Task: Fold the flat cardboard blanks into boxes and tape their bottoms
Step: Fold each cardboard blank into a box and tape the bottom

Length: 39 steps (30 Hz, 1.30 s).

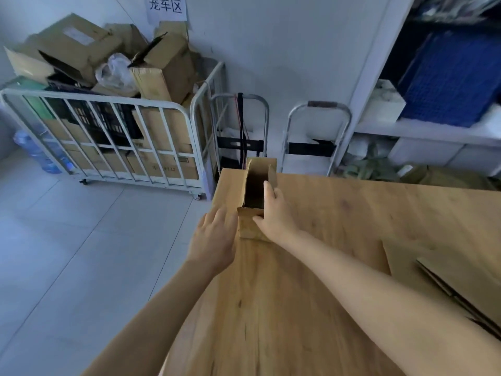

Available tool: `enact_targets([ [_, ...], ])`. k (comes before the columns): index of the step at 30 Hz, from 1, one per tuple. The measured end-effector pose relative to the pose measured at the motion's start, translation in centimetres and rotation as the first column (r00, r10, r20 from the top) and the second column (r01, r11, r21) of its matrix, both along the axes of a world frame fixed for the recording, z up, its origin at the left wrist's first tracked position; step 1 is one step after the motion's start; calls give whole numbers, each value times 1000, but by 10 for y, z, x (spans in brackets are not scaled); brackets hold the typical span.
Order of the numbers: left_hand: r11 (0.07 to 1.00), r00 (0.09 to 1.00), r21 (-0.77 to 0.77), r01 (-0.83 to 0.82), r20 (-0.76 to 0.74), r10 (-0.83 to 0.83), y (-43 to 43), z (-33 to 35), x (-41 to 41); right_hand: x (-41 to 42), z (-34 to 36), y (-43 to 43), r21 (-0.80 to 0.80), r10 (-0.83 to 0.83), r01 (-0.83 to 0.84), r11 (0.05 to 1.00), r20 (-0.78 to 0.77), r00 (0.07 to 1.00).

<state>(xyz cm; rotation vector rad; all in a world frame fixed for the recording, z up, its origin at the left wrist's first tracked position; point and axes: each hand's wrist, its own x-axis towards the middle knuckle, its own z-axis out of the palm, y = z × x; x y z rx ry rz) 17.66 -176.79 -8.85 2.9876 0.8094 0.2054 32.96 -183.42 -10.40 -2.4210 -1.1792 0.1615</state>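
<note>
The box [250, 225] stands open-topped at the far left corner of the table [311, 294]. The right hand [276, 213] grips its right wall. The left hand [214, 237] lies flat-fingered beside its left wall. Light, thin cardboard probably dents: hold near corners.

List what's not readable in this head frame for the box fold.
Head view:
- box bottom: faces the table, so whether it is taped cannot be told.
- right hand: far fingers hidden by the hand itself.
- left hand: contact with the box unclear.
- flat blanks: cut by the right edge; count unclear.
</note>
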Motion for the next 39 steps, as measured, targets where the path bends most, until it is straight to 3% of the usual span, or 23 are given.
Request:
enact_targets([
  [10, 999, 999, 43, 26, 18, -27, 50, 1, 16, 33, 0, 74, 54, 6, -4, 999, -41, 999],
  [18, 998, 999, 48, 44, 8, -44, 40, 3, 6, 26, 17, 58, 34, 18, -14, 999, -118, 993],
  [24, 997, 997, -5, 74, -11, -75, -3, 21, 8, 10, 55, -31, 62, 27, -21, 998, -102, 994],
  [29, 989, 989, 2, 148, -15, -148, -74, 37, 20, 10, 68, -135, -48, -2, -2, 999, -100, 995],
  [39, 959, 958, -38, 279, -63, -281, -209, 53, 67, 65, 64, -329, -222, -238, 221, 950, -51, 970],
])
